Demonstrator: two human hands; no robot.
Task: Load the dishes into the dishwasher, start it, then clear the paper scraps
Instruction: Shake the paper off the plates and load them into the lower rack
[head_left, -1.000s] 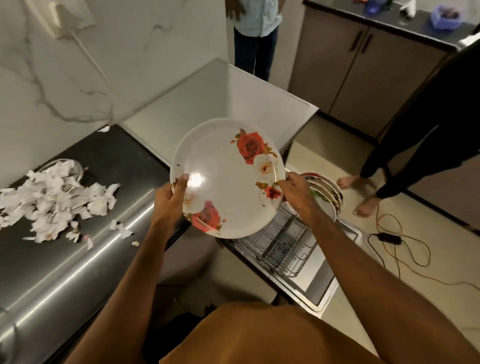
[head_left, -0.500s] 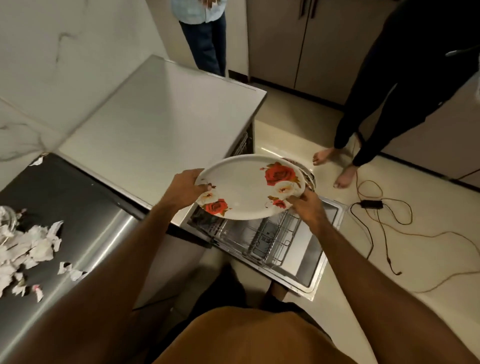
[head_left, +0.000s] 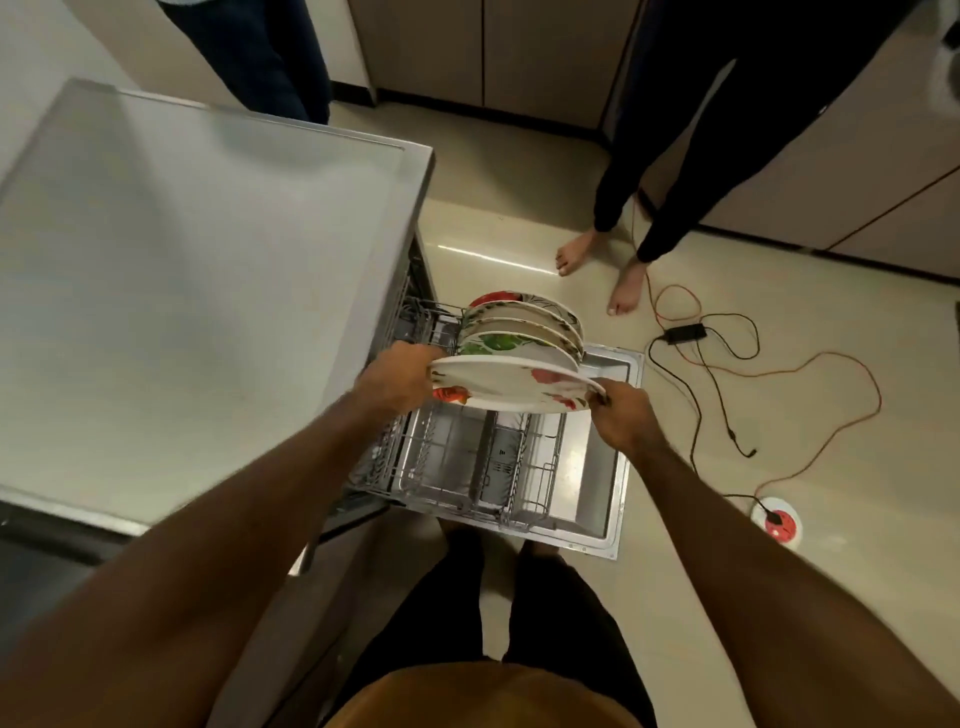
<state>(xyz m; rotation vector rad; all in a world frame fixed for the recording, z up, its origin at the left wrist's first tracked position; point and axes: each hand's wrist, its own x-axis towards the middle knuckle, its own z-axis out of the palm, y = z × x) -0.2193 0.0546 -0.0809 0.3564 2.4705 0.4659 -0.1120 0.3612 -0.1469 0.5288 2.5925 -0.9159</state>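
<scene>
A white plate with red roses hangs almost edge-on above the dishwasher's pulled-out wire rack. My left hand grips its left rim and my right hand pinches its right rim. Just behind it, several plates stand upright in the back of the rack. The rack's front half holds nothing. The dishwasher door lies open flat over the floor. No paper scraps are in view.
The dishwasher's grey top fills the left. One person's bare feet stand just beyond the door, another person at top left. Orange and black cables with an adapter and a round socket lie on the floor at right.
Both hands carried the rose plate from the counter down over the rack, tilting it from face-up toward edge-on. My view swung right, so the scrap pile has left the frame.
</scene>
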